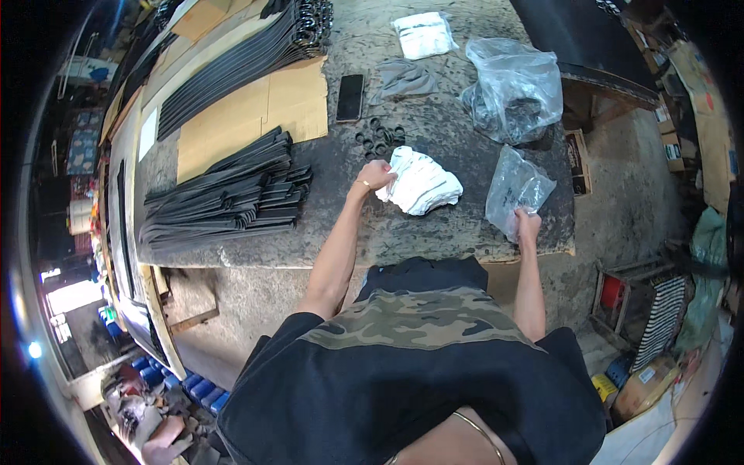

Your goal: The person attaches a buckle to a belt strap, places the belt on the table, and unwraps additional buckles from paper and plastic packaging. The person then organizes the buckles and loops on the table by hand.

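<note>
My left hand (376,175) is closed on the left edge of a crumpled white bundle (422,182), which rests on the worn dark tabletop; I cannot tell if it is cloth or paper. Further right, my right hand (528,223) grips the lower end of a small clear plastic bag (518,186), which lies near the table's right edge. Just beyond my left hand is a cluster of small black rings (378,139). A black phone (350,98) lies behind them, beside a crumpled grey cloth (404,80).
Black strips (232,194) are piled at the left. Behind them, more long black straps (232,70) lie on cardboard (291,101). A second white bundle (425,35) and a large clear plastic bag (518,89) with dark contents sit at the back. A metal-framed stool (620,298) stands right.
</note>
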`<action>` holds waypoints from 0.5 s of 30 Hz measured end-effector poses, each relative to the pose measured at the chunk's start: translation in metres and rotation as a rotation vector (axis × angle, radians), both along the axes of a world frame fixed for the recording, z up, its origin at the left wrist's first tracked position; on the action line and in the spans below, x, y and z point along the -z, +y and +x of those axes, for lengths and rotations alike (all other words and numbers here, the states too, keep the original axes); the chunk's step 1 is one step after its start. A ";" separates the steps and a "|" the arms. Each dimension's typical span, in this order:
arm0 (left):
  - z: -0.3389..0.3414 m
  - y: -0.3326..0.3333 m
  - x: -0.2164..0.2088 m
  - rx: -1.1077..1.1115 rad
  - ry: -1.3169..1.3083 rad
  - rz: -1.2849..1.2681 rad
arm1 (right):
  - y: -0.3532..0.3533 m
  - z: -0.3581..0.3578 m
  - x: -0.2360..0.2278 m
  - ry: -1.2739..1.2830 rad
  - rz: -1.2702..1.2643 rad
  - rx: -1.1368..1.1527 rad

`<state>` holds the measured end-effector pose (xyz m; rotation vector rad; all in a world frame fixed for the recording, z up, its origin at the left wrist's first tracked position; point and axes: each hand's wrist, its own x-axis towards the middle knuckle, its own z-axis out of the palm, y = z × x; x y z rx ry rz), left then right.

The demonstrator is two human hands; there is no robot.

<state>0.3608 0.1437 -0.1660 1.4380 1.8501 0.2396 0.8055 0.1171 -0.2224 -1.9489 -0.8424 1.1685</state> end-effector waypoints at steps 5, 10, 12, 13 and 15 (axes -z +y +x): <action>0.004 -0.023 0.007 -0.176 0.058 0.069 | 0.003 0.000 -0.007 -0.050 0.024 -0.067; -0.001 -0.018 -0.005 -0.306 -0.025 -0.038 | 0.006 0.007 0.000 0.070 -0.019 -0.052; -0.022 -0.015 -0.003 -0.195 -0.299 -0.492 | 0.009 0.012 0.008 0.137 -0.008 -0.066; -0.028 -0.020 -0.001 -0.195 -0.321 -0.503 | 0.009 0.013 0.010 0.208 -0.003 -0.064; -0.043 -0.042 0.002 -0.208 -0.205 -0.309 | 0.007 0.013 0.012 0.198 0.012 -0.036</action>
